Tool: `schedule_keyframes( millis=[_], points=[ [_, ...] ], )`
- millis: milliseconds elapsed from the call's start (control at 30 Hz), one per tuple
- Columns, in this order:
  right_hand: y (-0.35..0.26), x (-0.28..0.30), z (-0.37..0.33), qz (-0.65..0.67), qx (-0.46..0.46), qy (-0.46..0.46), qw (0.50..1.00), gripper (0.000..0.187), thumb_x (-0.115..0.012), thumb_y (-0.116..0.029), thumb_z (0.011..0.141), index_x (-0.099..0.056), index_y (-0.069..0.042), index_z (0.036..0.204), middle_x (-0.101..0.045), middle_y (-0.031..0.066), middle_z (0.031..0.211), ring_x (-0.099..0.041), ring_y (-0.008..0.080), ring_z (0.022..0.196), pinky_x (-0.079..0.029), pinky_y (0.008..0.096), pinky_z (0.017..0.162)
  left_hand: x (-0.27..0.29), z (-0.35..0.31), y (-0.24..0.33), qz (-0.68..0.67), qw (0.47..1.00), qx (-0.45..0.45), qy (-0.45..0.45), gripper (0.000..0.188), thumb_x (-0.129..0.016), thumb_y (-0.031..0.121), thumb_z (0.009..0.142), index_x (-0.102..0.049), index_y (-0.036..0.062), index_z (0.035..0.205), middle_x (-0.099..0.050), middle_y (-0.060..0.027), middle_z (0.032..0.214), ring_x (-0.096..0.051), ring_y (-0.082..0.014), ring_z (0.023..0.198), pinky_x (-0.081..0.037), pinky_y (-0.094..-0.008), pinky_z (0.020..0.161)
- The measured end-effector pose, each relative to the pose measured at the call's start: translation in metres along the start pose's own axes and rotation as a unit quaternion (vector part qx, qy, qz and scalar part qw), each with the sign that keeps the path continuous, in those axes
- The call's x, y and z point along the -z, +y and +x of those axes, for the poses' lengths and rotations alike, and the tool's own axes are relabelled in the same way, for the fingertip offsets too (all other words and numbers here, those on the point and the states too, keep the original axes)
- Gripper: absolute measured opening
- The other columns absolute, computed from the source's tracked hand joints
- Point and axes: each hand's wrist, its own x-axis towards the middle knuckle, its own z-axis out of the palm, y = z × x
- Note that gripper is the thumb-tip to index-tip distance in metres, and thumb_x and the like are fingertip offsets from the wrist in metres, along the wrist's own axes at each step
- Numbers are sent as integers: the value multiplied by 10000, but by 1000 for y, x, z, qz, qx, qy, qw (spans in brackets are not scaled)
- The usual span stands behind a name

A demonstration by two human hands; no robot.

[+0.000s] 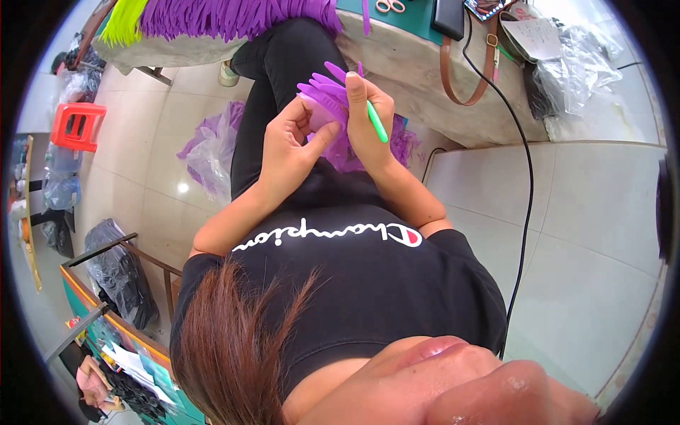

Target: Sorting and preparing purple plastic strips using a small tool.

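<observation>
In front of my lap, my left hand (pixel 292 134) is closed on a purple, rubbery-looking piece (pixel 327 106) with several long finger-like prongs pointing away from me. Its thumb presses against the near side of the piece. My right hand (pixel 368 124) sits close beside it, thumb raised, with a bright green pen-like tool (pixel 377 122) in its grip. The rounded end of that tool points back toward me; its other end is hidden by the hand. Whether the right fingers also pinch the purple piece I cannot tell.
Purple fringed strips (pixel 234 18) and lime-green ones (pixel 126 21) cover the table ahead, near scissors (pixel 390 6) and a black device (pixel 448 18). A brown strap (pixel 453 88) and black cable (pixel 530 177) hang right. Plastic bags (pixel 212 152) and a red stool (pixel 78 127) stand left.
</observation>
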Motion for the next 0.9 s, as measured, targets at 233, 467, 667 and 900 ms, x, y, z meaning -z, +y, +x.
schedule_keyframes(
  millis=[233,467,667,900],
  points=[
    [-1,-4,-2,21,2,6,1000,485,-492,-433,950,-665,20,945,-608,-19,740,-491,29,655,-418,191,588,0,-1,1,-4,1000,-2,-24,321,-644,-27,813,-528,-18,1112,-611,-57,1013,-588,-110,948,-450,-251,865],
    [-6,4,5,111,-98,-32,988,513,-508,-471,929,-650,22,915,-645,36,784,-564,61,683,-457,205,635,11,6,-8,84,996,-16,-12,213,-634,-59,802,-576,-6,999,-625,-33,879,-601,-83,823,-482,-228,769],
    [-34,33,-2,138,-151,-9,979,503,-533,-488,906,-624,6,938,-665,95,820,-636,137,686,-507,255,644,36,19,-10,214,969,-62,108,138,-618,-53,796,-615,6,922,-638,-28,810,-603,-71,754,-484,-209,690],
    [-64,93,-3,271,-138,59,951,419,-511,-491,915,-450,-153,675,-435,-23,523,-377,90,468,-288,260,410,122,33,-35,229,951,-39,203,159,-596,-65,794,-611,-14,944,-637,-53,847,-609,-99,753,-504,-222,711]
  ],
)
